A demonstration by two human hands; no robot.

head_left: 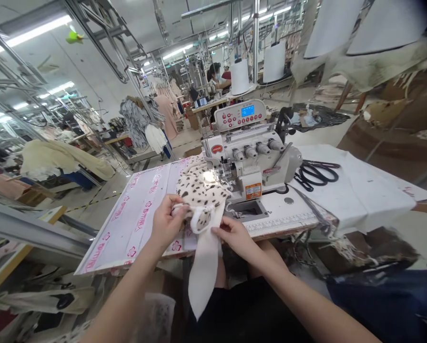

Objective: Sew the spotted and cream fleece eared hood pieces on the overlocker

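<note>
Pinches narrow white fabric trim (195,226) in left hand (167,220), pointed white cloth panel (203,269) in right hand (236,236), by cream, dark-spotted cloth (198,186) at white sewing machine (251,155). Hides trim's end under left fingers. Dangles panel past white, pink-printed tabletop (127,214); has room leftward.

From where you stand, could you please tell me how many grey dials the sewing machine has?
4 in view, in a slanting row across the sewing machine: leftmost dial, second dial, third dial and rightmost dial.
</note>
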